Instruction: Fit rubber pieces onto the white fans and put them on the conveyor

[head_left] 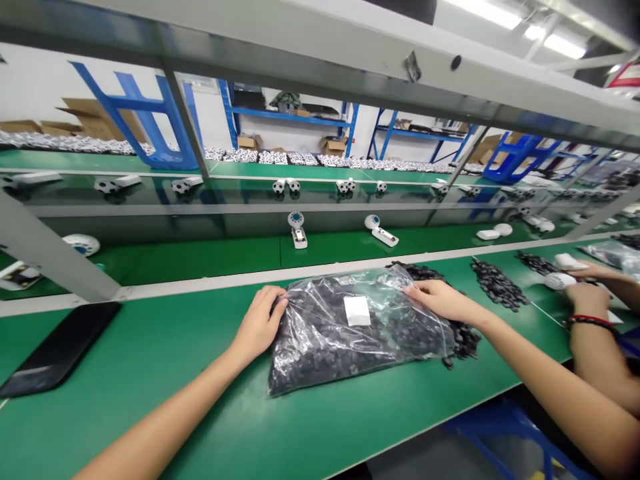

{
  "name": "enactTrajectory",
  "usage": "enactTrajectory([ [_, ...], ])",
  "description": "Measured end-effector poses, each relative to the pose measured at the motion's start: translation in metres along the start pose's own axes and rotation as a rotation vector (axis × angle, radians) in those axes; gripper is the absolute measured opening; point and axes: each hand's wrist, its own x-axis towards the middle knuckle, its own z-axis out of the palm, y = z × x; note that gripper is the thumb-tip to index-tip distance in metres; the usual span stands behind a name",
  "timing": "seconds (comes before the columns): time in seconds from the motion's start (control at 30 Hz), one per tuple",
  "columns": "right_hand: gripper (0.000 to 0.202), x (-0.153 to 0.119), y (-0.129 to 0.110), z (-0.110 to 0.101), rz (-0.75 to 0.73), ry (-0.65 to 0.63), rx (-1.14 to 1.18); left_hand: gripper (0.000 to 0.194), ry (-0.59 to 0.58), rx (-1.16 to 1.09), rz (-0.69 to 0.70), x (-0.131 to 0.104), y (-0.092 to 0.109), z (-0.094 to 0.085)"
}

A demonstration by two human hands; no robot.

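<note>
A clear plastic bag (320, 340) full of small black parts lies on the green workbench (200, 407), with a white label (357, 311) on its upper face. My left hand (259, 321) grips the bag's left upper edge, thumb and fingers closed on the film. At the bag's upper right, my right hand (440, 300) pinches the plastic between thumb and fingers. Loose black parts (465, 340) lie beside and partly behind the bag's right side.
A black tray-like slab (60, 347) rests at the left. Beyond the bench runs a green conveyor (240, 257) carrying opened white devices (299, 230). More black parts (497, 283) are heaped to the right, near a co-worker's hands (590, 297). A metal post (60, 247) stands front left.
</note>
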Motion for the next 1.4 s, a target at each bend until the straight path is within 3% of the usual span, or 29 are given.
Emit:
enactTrajectory([
  [0.2,0.05,-0.001,-0.03,-0.005,0.014,0.058,0.264,0.024,0.17,-0.114,0.0,0.0,0.004,-0.005],
  [0.37,0.048,-0.009,-0.03,-0.019,0.001,0.226,0.332,0.036,0.214,-0.042,-0.036,0.002,0.005,-0.018],
  [0.5,0.05,-0.019,-0.025,-0.014,0.001,0.284,0.374,0.047,0.074,0.039,-0.255,-0.003,-0.005,-0.022],
  [0.57,0.051,-0.021,-0.026,-0.008,-0.015,0.287,0.396,0.043,-0.026,-0.043,-0.269,-0.005,-0.004,-0.018],
  [0.7,0.052,-0.016,-0.035,-0.002,-0.056,0.248,0.419,0.035,-0.089,-0.215,-0.211,-0.005,0.013,-0.003],
  [0.87,0.047,-0.008,-0.053,-0.016,-0.144,0.346,0.483,0.043,0.005,-0.402,-0.274,-0.001,0.034,0.007],
  [1.03,0.044,-0.008,-0.059,-0.024,-0.202,0.395,0.532,0.041,0.071,-0.534,-0.299,-0.003,0.044,0.003],
  [1.23,0.041,-0.011,-0.049,-0.019,-0.225,0.425,0.577,0.034,0.089,-0.843,-0.292,0.001,0.07,-0.009],
  [1.4,0.042,-0.008,-0.04,-0.02,-0.232,0.475,0.62,0.026,0.102,-0.912,-0.254,0.009,0.088,-0.016],
])
